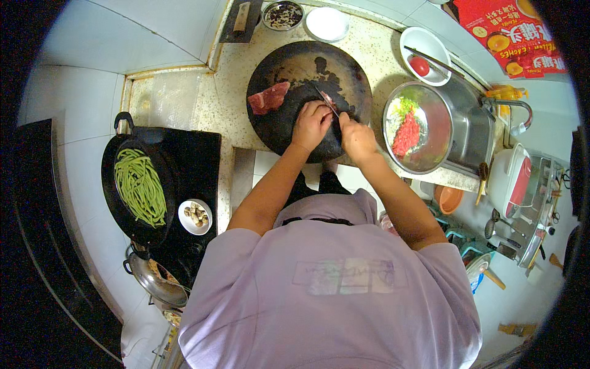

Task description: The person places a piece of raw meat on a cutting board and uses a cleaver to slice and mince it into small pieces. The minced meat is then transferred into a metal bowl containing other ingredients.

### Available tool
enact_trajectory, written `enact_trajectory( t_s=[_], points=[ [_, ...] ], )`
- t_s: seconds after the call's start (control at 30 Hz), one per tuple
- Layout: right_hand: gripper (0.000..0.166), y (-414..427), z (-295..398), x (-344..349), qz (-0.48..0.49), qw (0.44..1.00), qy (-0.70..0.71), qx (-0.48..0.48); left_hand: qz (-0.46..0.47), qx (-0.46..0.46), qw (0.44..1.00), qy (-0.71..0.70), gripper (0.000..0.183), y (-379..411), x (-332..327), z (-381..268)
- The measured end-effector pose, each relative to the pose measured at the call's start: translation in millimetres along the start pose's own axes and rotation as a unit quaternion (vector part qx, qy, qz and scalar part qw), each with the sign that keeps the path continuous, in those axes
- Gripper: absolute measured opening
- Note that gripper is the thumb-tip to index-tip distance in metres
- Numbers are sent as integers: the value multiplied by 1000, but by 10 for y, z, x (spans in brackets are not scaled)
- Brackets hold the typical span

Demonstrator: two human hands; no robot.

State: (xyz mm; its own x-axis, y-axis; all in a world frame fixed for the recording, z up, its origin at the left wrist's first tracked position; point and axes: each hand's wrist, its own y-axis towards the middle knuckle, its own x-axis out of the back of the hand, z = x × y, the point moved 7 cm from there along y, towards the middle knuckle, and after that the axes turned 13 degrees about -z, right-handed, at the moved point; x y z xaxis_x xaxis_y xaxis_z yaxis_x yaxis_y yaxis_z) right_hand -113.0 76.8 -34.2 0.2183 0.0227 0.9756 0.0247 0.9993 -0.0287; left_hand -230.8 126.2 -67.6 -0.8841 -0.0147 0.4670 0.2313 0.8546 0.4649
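Observation:
On a round, dark chopping board (295,57), my right hand (357,137) grips a knife (326,100) by its handle. The blade points away from me and to the left. My left hand (312,125) has its fingers curled down beside the blade, holding a small piece of meat that they mostly hide. A sliver of pale pink meat (327,96) shows along the blade. Apart from both hands, a larger slab of raw red meat (268,98) lies near the board's left edge. Wet dark patches mark the board's far half.
Right of the board stands a steel bowl (435,127) with chopped red and green food, before a sink (472,133). Behind it, a white bowl (431,39) holds a tomato (419,66). At left, a wok (108,184) holds green beans (140,184) beside a small bowl (186,223).

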Motion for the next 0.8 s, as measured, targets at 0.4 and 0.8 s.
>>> enact_trajectory(
  t_s=[0.4,0.8],
  points=[
    [17,65,54,203,30,999,26,11,-11,-14,999,51,18,21,-9,16],
    [12,4,35,256,40,998,40,-34,-11,-6,999,49,20,6,14,19]
  ],
)
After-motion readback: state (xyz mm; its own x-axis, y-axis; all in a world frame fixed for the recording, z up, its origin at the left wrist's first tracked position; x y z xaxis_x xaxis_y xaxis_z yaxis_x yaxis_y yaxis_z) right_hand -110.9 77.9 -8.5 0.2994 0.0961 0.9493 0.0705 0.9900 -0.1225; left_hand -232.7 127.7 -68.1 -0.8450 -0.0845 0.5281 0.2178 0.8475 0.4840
